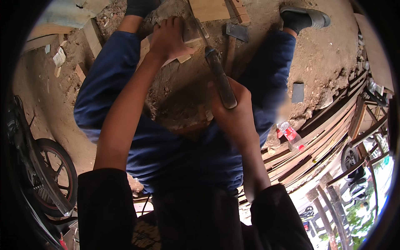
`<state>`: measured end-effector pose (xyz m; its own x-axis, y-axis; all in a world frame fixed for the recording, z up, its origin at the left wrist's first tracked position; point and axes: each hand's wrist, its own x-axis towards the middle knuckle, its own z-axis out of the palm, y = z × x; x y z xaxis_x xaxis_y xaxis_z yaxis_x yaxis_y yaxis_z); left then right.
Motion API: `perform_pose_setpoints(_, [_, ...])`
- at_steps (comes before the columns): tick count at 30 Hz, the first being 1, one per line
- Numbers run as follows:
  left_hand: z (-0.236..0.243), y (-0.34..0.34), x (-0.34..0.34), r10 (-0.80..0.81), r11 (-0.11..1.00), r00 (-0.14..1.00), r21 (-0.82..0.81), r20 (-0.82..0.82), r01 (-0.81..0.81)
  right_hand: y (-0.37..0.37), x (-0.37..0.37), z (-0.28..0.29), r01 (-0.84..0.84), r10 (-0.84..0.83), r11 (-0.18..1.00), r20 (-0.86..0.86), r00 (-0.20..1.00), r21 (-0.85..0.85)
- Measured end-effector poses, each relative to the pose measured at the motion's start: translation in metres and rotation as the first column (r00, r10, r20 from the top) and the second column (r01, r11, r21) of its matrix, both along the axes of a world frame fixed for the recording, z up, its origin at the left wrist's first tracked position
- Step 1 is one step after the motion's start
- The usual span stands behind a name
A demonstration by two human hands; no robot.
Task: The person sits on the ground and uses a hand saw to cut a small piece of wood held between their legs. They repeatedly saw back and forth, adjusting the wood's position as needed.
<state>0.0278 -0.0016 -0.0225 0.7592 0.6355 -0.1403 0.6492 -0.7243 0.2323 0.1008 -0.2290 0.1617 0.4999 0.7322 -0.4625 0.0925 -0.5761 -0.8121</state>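
Observation:
In my right hand (233, 106) is a tool with a straight dark handle (221, 77). From its far end a long, thin metal blade (199, 27) runs away and slightly left; its exact kind cannot be made out. My left hand (167, 39) lies with fingers spread on a wooden block (191, 33) between my feet, next to the blade. Small pieces of wood (183, 58) show under and beside that hand. Right of the blade, a tool with a flat dark head (237, 32) and a wooden handle rests on the ground.
Wooden boards (209, 9) lie at the far side. A dark flat piece (298, 92) and a plastic bottle (291, 135) are to the right, by stacked planks (321, 143). A motorcycle wheel (56, 175) stands at the left. Wood scraps (59, 57) lie on the dirt.

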Motion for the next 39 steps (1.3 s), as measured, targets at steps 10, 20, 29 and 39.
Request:
perform_pose_setpoints(10, [-0.008, 0.000, 0.000, 0.002, 0.997, 0.999, 0.082, 0.053, -0.006, -0.014, -0.010, -0.002, 0.015, -0.016, 1.000, 0.070, 0.997, 0.021])
perform_pose_setpoints(20, [-0.007, -0.001, -0.002, -0.017, 0.999, 1.000, 0.034, -0.013, 0.017, -0.054, -0.020, 0.019, 0.039, -0.038, 0.999, 0.051, 0.998, -0.003])
perform_pose_setpoints(29, [-0.003, 0.005, -0.003, -0.006, 0.998, 1.000, 0.055, -0.031, 0.007, -0.089, -0.023, 0.022, 0.067, -0.068, 0.997, 0.019, 0.998, 0.045])
perform_pose_setpoints(39, [-0.009, 0.003, -0.007, -0.071, 0.987, 0.995, 0.151, 0.067, 0.061, -0.100, -0.011, -0.016, 0.060, -0.062, 0.990, 0.017, 0.998, 0.126])
